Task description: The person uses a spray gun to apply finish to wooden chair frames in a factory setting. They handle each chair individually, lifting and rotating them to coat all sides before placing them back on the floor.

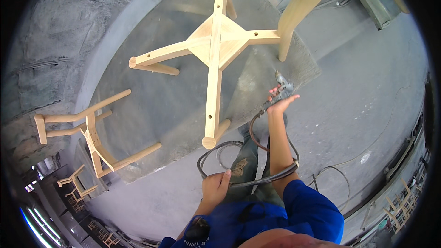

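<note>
Gripping spray gun (284,87) in right hand (281,104), hose (255,182) in left hand (215,187); facing wooden frame (225,41) ahead-left of gun, long bar (213,92) fore-and-aft, right leg (301,13) nearest right hand.

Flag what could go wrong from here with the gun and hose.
1. The hose in the left hand hangs in loops by the person's legs, so it might snag or tug the gun.
2. The spray gun in the right hand points toward the wooden frame, close to one leg; a slip could knock it.
3. Both hands are bare, so any spray may reach skin.
</note>
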A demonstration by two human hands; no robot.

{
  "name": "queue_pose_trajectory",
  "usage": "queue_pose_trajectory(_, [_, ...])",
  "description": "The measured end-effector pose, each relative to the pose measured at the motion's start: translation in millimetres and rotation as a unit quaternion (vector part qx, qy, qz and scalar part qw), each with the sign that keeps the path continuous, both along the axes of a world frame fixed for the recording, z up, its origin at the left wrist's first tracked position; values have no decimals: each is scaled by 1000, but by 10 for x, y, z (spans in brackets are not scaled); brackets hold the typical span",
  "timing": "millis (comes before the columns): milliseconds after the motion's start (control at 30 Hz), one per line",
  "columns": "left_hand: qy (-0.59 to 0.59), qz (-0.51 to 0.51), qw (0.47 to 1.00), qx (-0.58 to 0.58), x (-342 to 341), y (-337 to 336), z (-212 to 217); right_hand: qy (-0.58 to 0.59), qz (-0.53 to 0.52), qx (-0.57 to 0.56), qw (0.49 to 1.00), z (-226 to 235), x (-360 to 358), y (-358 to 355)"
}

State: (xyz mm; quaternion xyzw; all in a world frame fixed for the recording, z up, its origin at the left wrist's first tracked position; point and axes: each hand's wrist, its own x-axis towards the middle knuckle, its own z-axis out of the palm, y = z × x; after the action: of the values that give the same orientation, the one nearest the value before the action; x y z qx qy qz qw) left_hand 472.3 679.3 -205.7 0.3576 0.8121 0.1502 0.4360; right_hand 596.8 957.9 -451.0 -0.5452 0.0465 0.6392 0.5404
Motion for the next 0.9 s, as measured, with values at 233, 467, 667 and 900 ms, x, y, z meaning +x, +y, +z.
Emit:
queue_pose_trajectory(233, [-237,113,963,66,-3,-111,-200,-188,151,-23,970,1546,604,-540])
queue_pose_trajectory(467, [104,299,911,266,-523,341,-320,-78,140,101,982,3197,477,-196])
queue_pose_trajectory(667, [10,47,999,-18,-1222,1404,-504,93,57,267,957,3701,409,-42])
queue_pose_trajectory(900, [-170,202,964,40,-1047,1596,-649,-48,110,164,979,3410,526,-317])
